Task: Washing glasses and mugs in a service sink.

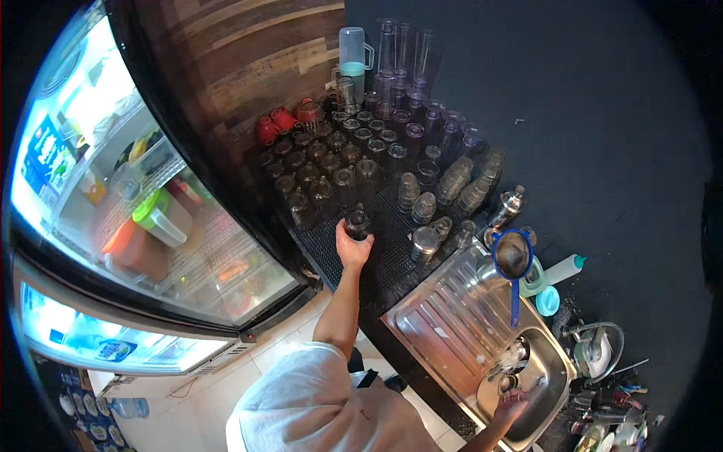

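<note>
My left hand (353, 245) is wrapped around a dark-looking glass mug (358, 220) at the front of the black ribbed mat (392, 252). Just beyond it stand rows of upside-down glass mugs (344, 178). My right hand (512, 405) is low over the steel sink (544, 392), its fingers loosely apart and apparently holding nothing. Close to those fingers lie a metal bowl (514, 355) and other dishes, too small to make out. Whether my right fingertips touch them I cannot tell.
Stacked glasses (456, 178) and a metal shaker (509, 205) stand by the wall. A blue-rimmed strainer (513, 255) lies across the drainboard's (433, 309) far edge, near the curved faucet (614, 339). A lit glass-door fridge (162, 196) stands at left; a plastic pitcher (352, 56) at the back.
</note>
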Available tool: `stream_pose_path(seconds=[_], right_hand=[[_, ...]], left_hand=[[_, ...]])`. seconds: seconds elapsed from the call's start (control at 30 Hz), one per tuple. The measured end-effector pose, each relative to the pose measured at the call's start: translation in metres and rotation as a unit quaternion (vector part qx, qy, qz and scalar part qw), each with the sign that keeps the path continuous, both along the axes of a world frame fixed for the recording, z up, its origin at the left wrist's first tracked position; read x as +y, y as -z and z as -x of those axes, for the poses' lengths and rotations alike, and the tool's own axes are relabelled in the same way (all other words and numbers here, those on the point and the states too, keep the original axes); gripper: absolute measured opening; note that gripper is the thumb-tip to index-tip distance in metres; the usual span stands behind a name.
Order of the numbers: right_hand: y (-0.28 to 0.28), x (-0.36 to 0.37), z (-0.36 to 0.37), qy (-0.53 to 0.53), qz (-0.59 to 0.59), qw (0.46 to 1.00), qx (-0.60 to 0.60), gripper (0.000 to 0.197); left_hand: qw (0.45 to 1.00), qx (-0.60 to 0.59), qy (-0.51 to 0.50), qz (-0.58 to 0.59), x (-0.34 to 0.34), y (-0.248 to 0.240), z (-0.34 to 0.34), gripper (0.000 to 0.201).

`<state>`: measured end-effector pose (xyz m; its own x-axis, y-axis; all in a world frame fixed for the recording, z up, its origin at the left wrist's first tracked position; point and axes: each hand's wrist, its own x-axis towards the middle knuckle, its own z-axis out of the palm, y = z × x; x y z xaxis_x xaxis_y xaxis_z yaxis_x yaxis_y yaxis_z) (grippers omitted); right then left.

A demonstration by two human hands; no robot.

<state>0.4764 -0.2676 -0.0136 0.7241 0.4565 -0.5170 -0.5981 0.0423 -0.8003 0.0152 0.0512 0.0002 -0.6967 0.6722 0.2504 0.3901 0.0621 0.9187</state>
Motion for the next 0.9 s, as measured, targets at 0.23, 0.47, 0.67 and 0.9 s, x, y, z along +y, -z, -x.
stream_pose_path(seconds=[0.23, 0.47, 0.67, 0.9], right_hand=[[-0.019, 0.063, 0.073, 0.044, 0.106, 0.993, -0.03, 0.011], [-0.014, 0.122, 0.134, 0.008, 0.042, 0.999, 0.019, 0.008], [-0.001, 0.131, 0.146, -0.012, 0.027, 0.999, 0.017, 0.015], [-0.008, 0.13, 0.176, 0.037, 0.041, 0.998, 0.01, 0.013]], left_hand=[[0.991, 0.004, 0.133, 0.005, 0.006, -0.003, 0.026, 0.067], [0.966, -0.019, 0.25, -0.055, 0.015, -0.08, 0.084, 0.07], [0.973, 0.061, 0.108, -0.195, 0.088, -0.181, 0.175, 0.065], [0.97, 0.007, -0.016, -0.241, 0.205, -0.091, 0.318, 0.079]])
